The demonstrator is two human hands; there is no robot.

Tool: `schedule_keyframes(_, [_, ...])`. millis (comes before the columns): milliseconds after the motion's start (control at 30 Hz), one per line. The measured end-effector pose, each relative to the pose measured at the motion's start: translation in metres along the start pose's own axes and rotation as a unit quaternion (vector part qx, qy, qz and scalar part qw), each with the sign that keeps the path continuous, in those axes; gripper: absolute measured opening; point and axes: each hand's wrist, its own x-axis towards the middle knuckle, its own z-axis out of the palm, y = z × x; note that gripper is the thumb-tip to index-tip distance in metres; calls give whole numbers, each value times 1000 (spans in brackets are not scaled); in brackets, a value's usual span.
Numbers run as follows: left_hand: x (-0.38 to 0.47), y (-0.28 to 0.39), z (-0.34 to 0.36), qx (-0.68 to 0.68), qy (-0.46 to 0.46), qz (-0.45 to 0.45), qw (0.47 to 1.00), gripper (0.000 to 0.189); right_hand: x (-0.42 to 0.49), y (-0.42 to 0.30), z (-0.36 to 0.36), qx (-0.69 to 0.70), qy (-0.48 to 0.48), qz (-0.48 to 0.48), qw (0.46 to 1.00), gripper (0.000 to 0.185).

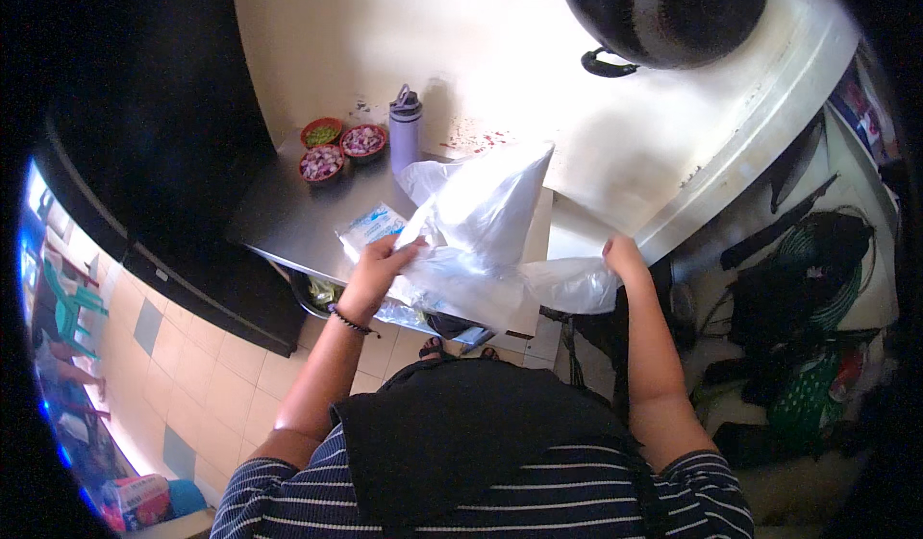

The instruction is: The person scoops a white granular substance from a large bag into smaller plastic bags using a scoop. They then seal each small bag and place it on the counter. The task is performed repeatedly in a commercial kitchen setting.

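A white translucent plastic bag (483,207) stands puffed out over the steel counter before me. My left hand (378,265) pinches its near left edge between thumb and fingers. Off to the right, my right hand (621,254) grips another part of the bag, which stretches between the two hands. What the bag holds, if anything, cannot be made out. Beside my left hand lies a white packet (375,225) with blue print, partly covered by the bag.
At the steel counter's (281,214) back left are bowls of chopped onion (321,163), more onion (363,141) and chopped greens (321,134). A lilac bottle (405,135) stands by the wall. A dark pan (670,12) hangs above right. A black appliance (166,178) borders the left.
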Motion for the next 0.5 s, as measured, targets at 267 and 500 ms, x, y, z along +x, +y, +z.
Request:
schedule_keyframes(267, [-8, 30, 1, 8, 54, 22, 998, 20, 91, -107, 18, 384, 158, -29, 909, 23])
schedule_keyframes(500, [3, 55, 15, 23, 6, 3, 1000, 28, 127, -136, 44, 573, -92, -197, 790, 16])
